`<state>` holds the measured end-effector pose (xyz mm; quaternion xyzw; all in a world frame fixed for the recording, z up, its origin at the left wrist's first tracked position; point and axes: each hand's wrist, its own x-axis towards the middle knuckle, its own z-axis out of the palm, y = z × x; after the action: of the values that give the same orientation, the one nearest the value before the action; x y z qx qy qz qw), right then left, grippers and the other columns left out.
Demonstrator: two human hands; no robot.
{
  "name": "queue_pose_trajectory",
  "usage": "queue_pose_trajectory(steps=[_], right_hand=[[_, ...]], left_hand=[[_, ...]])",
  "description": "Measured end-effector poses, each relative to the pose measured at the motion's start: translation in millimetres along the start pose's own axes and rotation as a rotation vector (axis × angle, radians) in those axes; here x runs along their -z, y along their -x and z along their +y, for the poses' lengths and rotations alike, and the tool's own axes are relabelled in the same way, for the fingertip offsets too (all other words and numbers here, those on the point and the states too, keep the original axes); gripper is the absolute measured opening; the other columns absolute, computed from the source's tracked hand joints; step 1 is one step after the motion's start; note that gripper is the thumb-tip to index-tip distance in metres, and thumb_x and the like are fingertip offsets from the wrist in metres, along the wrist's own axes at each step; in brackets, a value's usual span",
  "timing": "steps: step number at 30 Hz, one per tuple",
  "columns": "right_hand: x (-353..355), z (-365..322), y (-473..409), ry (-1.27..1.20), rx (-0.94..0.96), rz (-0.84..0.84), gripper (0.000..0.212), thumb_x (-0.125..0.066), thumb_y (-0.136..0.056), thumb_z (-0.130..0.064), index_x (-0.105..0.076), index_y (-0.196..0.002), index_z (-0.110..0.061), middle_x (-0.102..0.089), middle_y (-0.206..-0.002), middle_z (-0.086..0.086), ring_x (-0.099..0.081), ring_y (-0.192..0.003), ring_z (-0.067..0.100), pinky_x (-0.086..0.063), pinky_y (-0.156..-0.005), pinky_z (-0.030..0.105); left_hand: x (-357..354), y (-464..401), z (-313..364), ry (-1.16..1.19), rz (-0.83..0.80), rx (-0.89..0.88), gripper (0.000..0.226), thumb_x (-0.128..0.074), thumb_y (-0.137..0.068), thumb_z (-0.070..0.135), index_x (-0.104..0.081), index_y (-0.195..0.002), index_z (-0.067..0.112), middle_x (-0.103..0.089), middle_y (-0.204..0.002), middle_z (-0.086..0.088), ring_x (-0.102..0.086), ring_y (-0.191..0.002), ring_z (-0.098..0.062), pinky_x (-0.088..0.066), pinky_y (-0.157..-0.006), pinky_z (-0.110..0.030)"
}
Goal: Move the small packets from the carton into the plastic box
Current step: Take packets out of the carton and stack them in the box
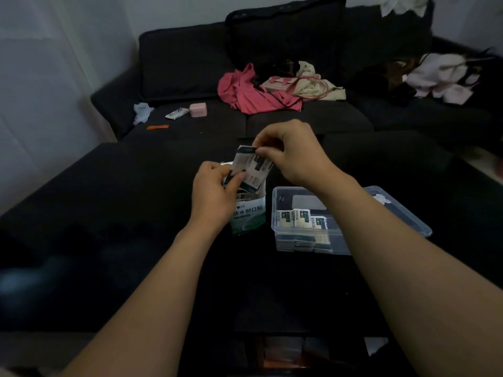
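- both bare forearms reach in from the bottom edge over a dark table (114, 213).
- left hand (215, 191) at about 10 o'clock of the carton (249, 216), fingers curled round the lower end of a sheaf of small packets (251, 170), thumb pressed on their face.
- carton stands upright at table centre, top open, green and white with printed characters; more packets show inside its mouth.
- right hand (294, 153) at 12 o'clock above the carton, thumb and forefinger pinching the top edge of the sheaf; other fingers curled.
- plastic box (283, 232) just beside the carton at 3 o'clock, clear, lid off; packets in box (299, 217) stand in a row along its near side, more stacked beneath.
- clear lid (402, 213) lies at the box's 3 o'clock.
- dark sofa (177, 63) at 12 o'clock beyond the table, with a pink garment (245, 91) and a small pink case (198, 109) on its seat.
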<state>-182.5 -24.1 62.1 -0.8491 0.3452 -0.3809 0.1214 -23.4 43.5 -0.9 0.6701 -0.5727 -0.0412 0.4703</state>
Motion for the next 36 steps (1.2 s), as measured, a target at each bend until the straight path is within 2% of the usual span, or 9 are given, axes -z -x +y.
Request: queue_pose_trajectory(steps=[2,5,9,15,17,21,26,31,36], right_hand=[[0,1,0,-0.005,-0.014,0.006,0.022,-0.075,-0.087,-0.014,-0.075,-0.108,-0.017,-0.071,-0.091,-0.005,-0.067,-0.088,0.01,-0.055,-0.087,0.03],[4,8,0,-0.036,-0.059,0.02,0.027,-0.076,-0.087,-0.015,-0.074,-0.113,-0.017,-0.07,-0.088,-0.007,-0.066,-0.083,0.006,-0.055,-0.082,0.026],[18,15,4,-0.246,-0.189,-0.03,0.021,-0.073,-0.089,-0.009,-0.074,-0.11,-0.013,-0.071,-0.084,-0.001,-0.065,-0.069,0.005,-0.053,-0.061,0.018],[37,14,10,-0.507,-0.204,-0.12,0.021,-0.07,-0.089,-0.003,-0.072,-0.109,-0.007,-0.071,-0.082,0.004,-0.072,-0.076,0.013,-0.058,-0.065,0.023],[38,11,9,-0.523,-0.186,-0.113,0.022,-0.071,-0.089,-0.002,-0.071,-0.11,-0.008,-0.071,-0.082,0.004,-0.073,-0.078,0.015,-0.057,-0.064,0.022],[47,9,8,-0.444,-0.16,-0.102,0.022,-0.071,-0.089,-0.004,-0.072,-0.109,-0.012,-0.073,-0.085,0.003,-0.074,-0.082,0.015,-0.057,-0.065,0.022],[51,8,12,-0.265,-0.149,-0.134,0.023,-0.073,-0.088,-0.006,-0.072,-0.11,-0.013,-0.073,-0.086,0.002,-0.073,-0.077,0.013,-0.06,-0.065,0.024],[45,11,15,-0.101,-0.161,-0.149,0.025,-0.074,-0.087,-0.011,-0.072,-0.111,-0.018,-0.072,-0.088,-0.005,-0.07,-0.078,0.003,-0.059,-0.068,0.019],[33,15,19,0.004,-0.143,-0.099,0.029,-0.07,-0.092,-0.025,-0.068,-0.121,-0.022,-0.065,-0.113,-0.007,-0.061,-0.1,0.004,-0.052,-0.087,0.023]], left_hand=[[1,0,0,-0.022,-0.003,0.003,0.018,-0.064,-0.098,0.026,-0.075,-0.103,0.013,-0.055,-0.101,-0.005,-0.054,-0.089,-0.013,-0.034,-0.066,-0.011],[3,0,1,-0.029,0.008,0.005,0.021,-0.06,-0.1,0.025,-0.073,-0.109,0.012,-0.063,-0.103,-0.007,-0.057,-0.09,-0.014,-0.032,-0.063,-0.017],[5,3,8,0.053,-0.011,0.054,0.019,-0.057,-0.102,0.022,-0.07,-0.112,0.011,-0.07,-0.102,0.002,-0.064,-0.09,-0.01,-0.04,-0.062,-0.01],[7,4,16,0.175,-0.075,0.049,0.019,-0.056,-0.103,0.021,-0.07,-0.113,0.012,-0.073,-0.102,0.002,-0.067,-0.088,-0.003,-0.054,-0.069,-0.02],[7,4,23,0.36,-0.171,0.151,0.021,-0.052,-0.105,0.017,-0.069,-0.116,0.013,-0.074,-0.096,0.001,-0.067,-0.079,-0.005,-0.053,-0.061,-0.019],[9,10,38,0.766,-0.432,0.441,0.027,-0.041,-0.105,0.011,-0.067,-0.112,0.009,-0.071,-0.077,-0.01,-0.06,-0.053,-0.014,-0.04,-0.04,-0.021],[6,16,49,0.921,-0.606,0.615,0.035,-0.033,-0.108,0.019,-0.058,-0.127,0.004,-0.077,-0.096,-0.021,-0.075,-0.074,-0.024,-0.057,-0.051,-0.025],[-4,18,56,0.897,-0.695,0.587,0.047,-0.036,-0.108,0.042,-0.06,-0.126,0.005,-0.075,-0.093,-0.016,-0.075,-0.079,-0.022,-0.058,-0.054,-0.026],[-18,21,60,0.702,-0.672,0.402,0.019,-0.056,-0.103,0.021,-0.06,-0.12,0.013,-0.062,-0.076,-0.003,-0.058,-0.056,-0.01,-0.04,-0.042,-0.021]])
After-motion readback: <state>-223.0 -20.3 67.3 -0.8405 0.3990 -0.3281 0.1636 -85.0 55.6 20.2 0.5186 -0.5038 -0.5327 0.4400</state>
